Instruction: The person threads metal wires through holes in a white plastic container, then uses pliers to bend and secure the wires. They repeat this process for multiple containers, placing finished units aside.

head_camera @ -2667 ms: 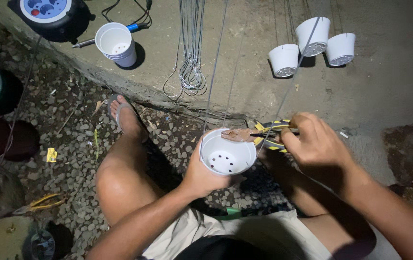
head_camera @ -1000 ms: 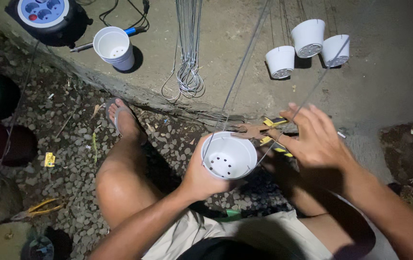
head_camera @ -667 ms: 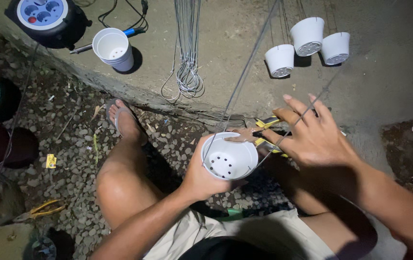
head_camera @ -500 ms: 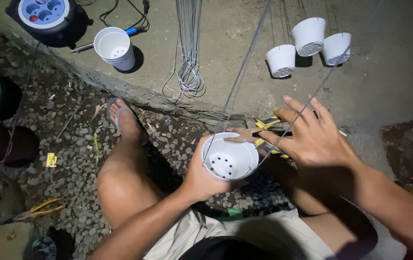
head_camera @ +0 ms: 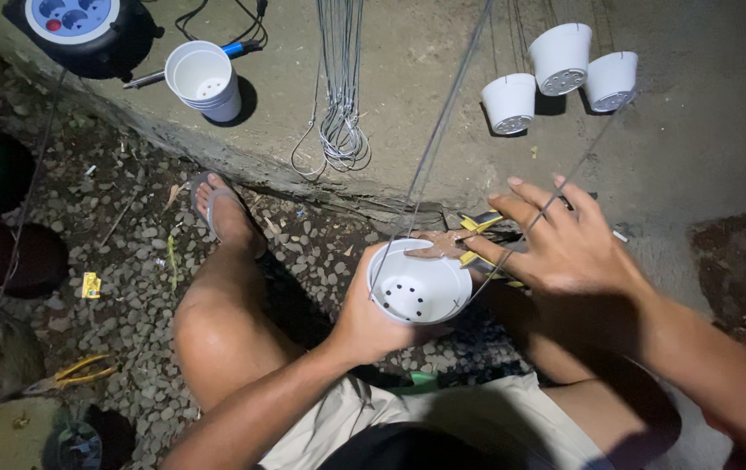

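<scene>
Fingers (head_camera: 525, 209) of the right hand (head_camera: 564, 252) are spread and slightly curled, a thin wire (head_camera: 556, 202) passing across them; whether any finger pinches it cannot be told. Left hand (head_camera: 373, 318) cups a small white pot (head_camera: 418, 292) from below, thumb and fingers wrapped round its wall (drain holes show in its base). Wires rise from the pot's rim toward the top of the view. Pot sits between the two hands, above the person's lap and just beside the right hand's fingertips.

Just behind the pot, yellow-handled pliers (head_camera: 482, 239) lie on the ground, partly hidden by the right hand. To the left, a bare knee and a foot in a sandal (head_camera: 225, 213) rest on gravel (head_camera: 129, 261); a second yellow-handled tool (head_camera: 77, 372) lies on the gravel at lower left.

Farther off, on a concrete slab (head_camera: 704, 130): a bundle of looped wires (head_camera: 341, 130) at centre, three white pots (head_camera: 560, 74) at right, a stack of white pots (head_camera: 203, 80) at left, with a cable reel (head_camera: 81, 26) at the upper left corner.
</scene>
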